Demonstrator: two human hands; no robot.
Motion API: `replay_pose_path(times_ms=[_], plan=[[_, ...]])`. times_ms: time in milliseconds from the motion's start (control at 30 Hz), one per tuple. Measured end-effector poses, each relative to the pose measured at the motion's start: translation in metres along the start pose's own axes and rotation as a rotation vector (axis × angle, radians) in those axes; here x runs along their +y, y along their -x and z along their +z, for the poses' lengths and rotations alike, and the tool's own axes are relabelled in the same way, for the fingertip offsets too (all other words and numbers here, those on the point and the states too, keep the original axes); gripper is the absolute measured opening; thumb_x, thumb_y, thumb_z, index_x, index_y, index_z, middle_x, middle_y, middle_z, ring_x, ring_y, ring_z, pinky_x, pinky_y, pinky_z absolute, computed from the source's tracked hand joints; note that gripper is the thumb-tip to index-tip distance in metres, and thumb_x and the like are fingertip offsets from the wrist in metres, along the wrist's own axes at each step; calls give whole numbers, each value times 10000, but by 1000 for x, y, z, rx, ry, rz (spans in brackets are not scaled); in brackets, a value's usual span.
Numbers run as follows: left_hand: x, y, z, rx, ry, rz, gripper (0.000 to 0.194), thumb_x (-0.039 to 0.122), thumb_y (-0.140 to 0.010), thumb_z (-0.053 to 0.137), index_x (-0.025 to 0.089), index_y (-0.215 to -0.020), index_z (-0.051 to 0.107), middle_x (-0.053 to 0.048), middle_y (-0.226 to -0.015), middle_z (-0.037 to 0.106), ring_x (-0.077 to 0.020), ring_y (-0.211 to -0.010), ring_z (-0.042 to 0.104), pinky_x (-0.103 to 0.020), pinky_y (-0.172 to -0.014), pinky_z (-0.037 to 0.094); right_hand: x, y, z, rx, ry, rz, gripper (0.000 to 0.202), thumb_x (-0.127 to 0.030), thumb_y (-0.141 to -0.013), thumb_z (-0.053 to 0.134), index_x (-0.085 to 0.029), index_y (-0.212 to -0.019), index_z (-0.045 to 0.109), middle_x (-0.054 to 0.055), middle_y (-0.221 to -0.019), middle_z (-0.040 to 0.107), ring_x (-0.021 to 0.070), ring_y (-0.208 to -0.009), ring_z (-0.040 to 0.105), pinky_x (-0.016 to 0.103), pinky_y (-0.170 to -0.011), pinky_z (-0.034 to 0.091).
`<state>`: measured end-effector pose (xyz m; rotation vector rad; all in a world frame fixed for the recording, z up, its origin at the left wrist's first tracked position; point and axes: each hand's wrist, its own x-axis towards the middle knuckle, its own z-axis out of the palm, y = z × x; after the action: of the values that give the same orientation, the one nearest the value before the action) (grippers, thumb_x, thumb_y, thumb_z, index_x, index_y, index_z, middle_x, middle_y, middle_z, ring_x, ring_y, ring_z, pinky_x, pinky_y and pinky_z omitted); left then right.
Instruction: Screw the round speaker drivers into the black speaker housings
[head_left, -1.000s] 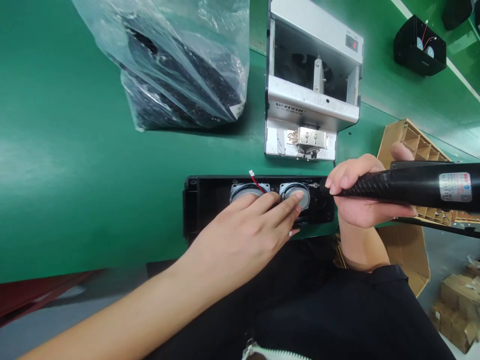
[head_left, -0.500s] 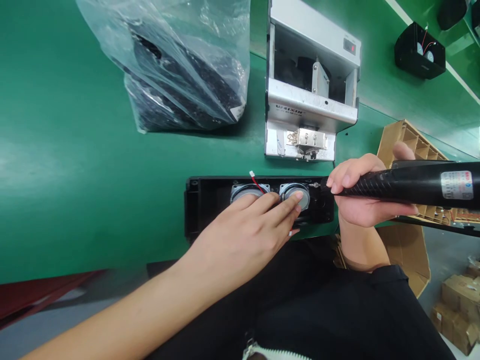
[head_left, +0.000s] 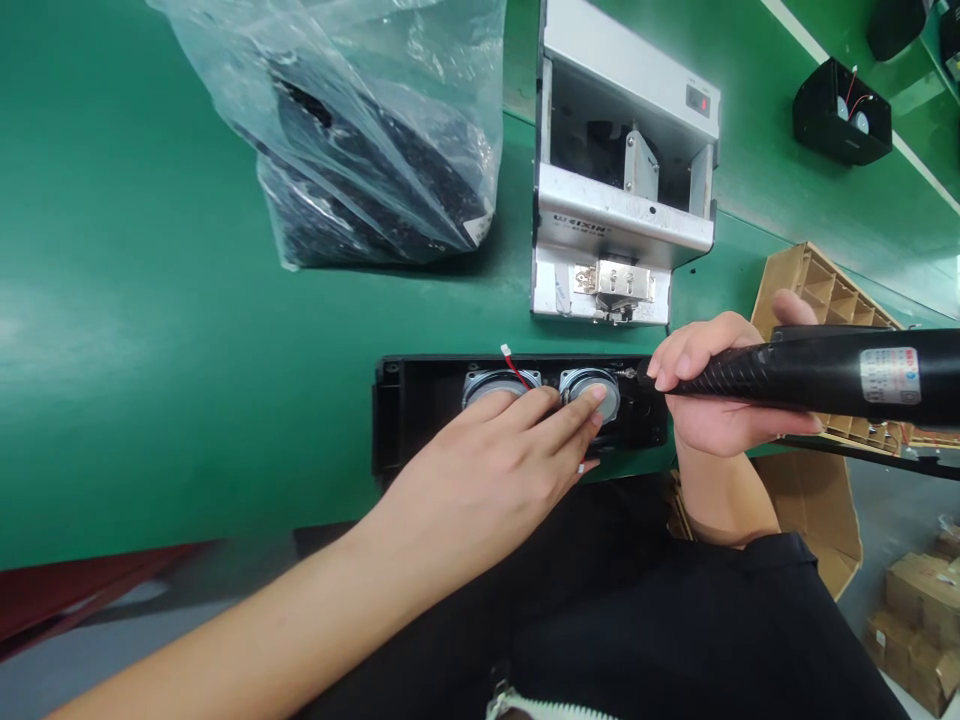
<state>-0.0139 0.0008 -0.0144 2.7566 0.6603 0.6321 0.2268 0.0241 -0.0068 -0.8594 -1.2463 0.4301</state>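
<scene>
Black housing (head_left: 424,405) on desk (head_left: 210,340); two round speaker drivers (head_left: 609,404) inside, side by side. Left hand (head_left: 499,465) laid over drivers, fingers extended, fingertips touching rightmost one; right hand (head_left: 716,385) wrapped round black electric screwdriver (head_left: 817,370), bit (head_left: 628,373) at outer corner of same driver. Beyond housing: silver machine (head_left: 626,200); to its left, plastic bag (head_left: 375,160) with dark contents

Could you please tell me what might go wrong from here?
The screwdriver in the right hand points at the edge of the right-hand speaker, so a slip might scratch it. The left hand has fingertips on that speaker, near the bit, so they could get jabbed. The red wire lies loose near the left hand and might get snagged.
</scene>
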Motion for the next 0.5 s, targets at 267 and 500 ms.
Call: replay_pose_path(times_ms=[267, 500], plan=[[1, -1, -1, 6, -67, 17, 296, 172, -1204, 672, 154, -1340, 935, -142, -1550, 890, -323, -1115, 821, -491, -862, 621, 0, -2, -1, 3, 31, -9, 734, -970, -1106, 346, -403, -1461, 648, -116, -679, 587, 133, -341, 430, 263, -358, 486], [1, -2, 0, 19, -89, 20, 336, 196, -1234, 627, 116, -1365, 926, -123, -1535, 900, -310, -1103, 825, -480, -860, 653, -1, -5, -2, 4, 12, -9, 727, -958, -1117, 338, -404, -1444, 676, -105, -691, 584, 133, -360, 436, 262, -372, 491]])
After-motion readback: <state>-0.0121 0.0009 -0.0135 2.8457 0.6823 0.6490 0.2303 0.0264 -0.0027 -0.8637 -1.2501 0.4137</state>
